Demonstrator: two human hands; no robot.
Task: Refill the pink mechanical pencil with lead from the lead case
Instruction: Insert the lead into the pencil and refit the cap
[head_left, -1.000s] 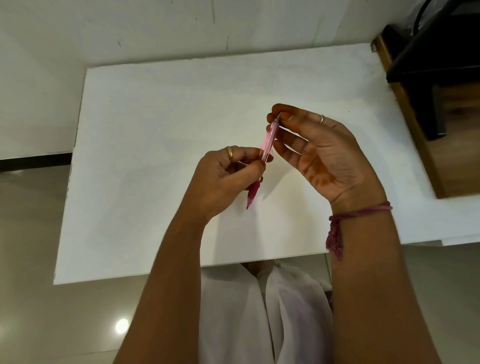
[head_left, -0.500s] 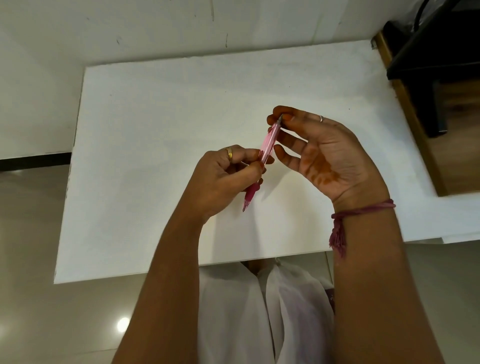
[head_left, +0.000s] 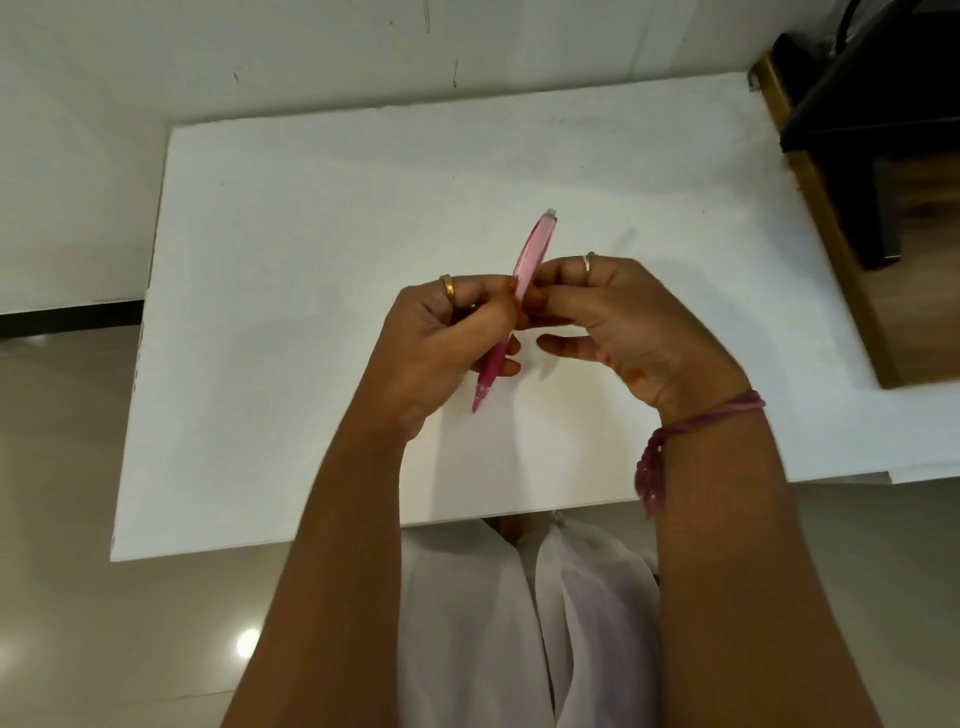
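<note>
**Pencil in both hands, cap end up**

Left hand (head_left: 441, 343): mine, fingers curled round the lower barrel of the pink pencil (head_left: 519, 291), gold ring on one finger. Grip looks firm.

Right hand (head_left: 618, 322): mine, thumb and fingertips pinching the pencil at mid-barrel, just above the left hand's hold; lower fingers loose beneath. Silver ring on one finger, pink thread band (head_left: 696, 421) at the wrist.

Pencil: held above the table, tilted, writing tip pointing down toward me, pale cap end up and away, free of both hands.

Lead case: not in view; I cannot say where it lies.

Step, as I judge it: handling the pencil itself, either before opening the cap end or after closing it. Whether lead is already inside cannot be told. Next move likely calls for steady fingers at the cap end while the left hand keeps the barrel from turning.

Table (head_left: 311, 234): white, flat.

Room: pale wall beyond, glossy tiled floor, wooden furniture (head_left: 857, 249) with something black at the right.
</note>
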